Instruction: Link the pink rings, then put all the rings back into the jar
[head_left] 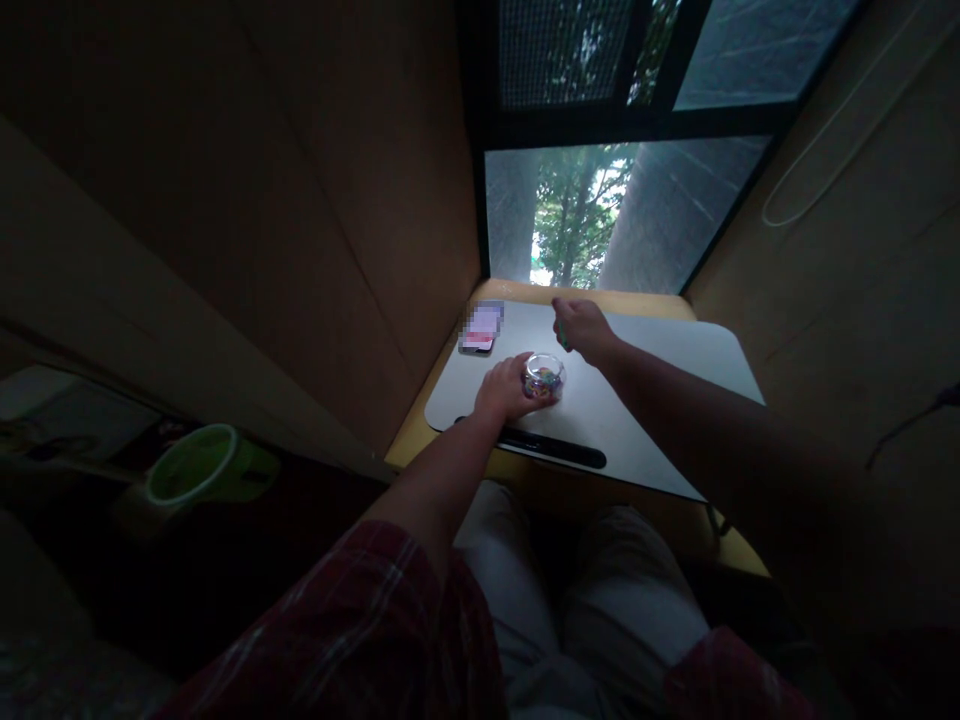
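Note:
A small clear jar (pixel 544 372) with colourful little pieces inside stands on the white board (pixel 645 400). My left hand (pixel 507 390) is wrapped round the jar's left and near side. Just beyond the jar and a little to the right, my right hand (pixel 582 328) is raised with its fingers pressed together. A bit of something green (pixel 563 336) shows at those fingers, too small to name.
A phone (pixel 482 327) with a lit screen lies at the board's far left corner. A black strip (pixel 555 446) runs along the board's near edge. Beyond the table is a window (pixel 577 215). A green bin (pixel 214 468) stands at the lower left.

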